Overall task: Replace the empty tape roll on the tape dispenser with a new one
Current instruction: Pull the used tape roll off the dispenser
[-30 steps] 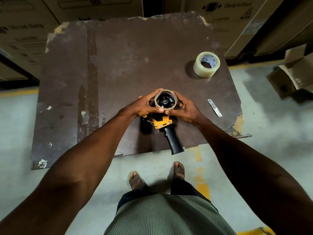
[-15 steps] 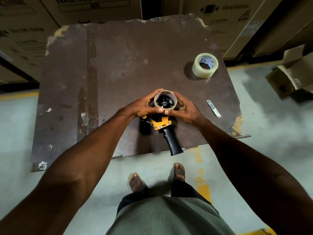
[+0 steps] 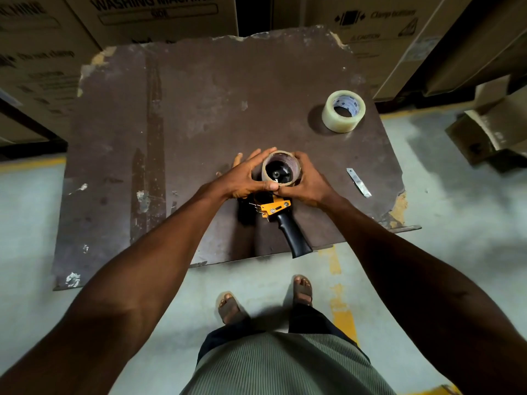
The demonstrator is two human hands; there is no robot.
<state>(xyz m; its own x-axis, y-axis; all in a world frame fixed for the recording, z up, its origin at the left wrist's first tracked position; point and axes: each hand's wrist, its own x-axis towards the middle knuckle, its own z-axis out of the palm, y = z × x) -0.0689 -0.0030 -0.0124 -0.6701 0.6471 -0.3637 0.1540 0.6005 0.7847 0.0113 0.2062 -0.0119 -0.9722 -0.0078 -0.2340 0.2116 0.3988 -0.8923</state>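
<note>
An orange tape dispenser (image 3: pixel 275 208) with a black handle lies on a worn brown table (image 3: pixel 185 124), handle pointing toward me. The empty cardboard tape roll (image 3: pixel 296 162) sits on its black hub. My left hand (image 3: pixel 245 178) cups the roll from the left, fingers stretched along its far side. On the right side my right hand (image 3: pixel 309 182) wraps around it. Both thumbs meet at the roll's near edge. A new clear tape roll (image 3: pixel 343 111) lies flat at the table's far right.
A small metal blade strip (image 3: pixel 358 183) lies on the table right of my hands. Large cardboard boxes (image 3: pixel 154 15) stand behind the table, and an open box (image 3: pixel 496 124) sits on the floor at right. The table's right corner is chipped.
My left fingers have spread and reached further around the far side of the empty roll. The dispenser and the new roll have stayed where they were.
</note>
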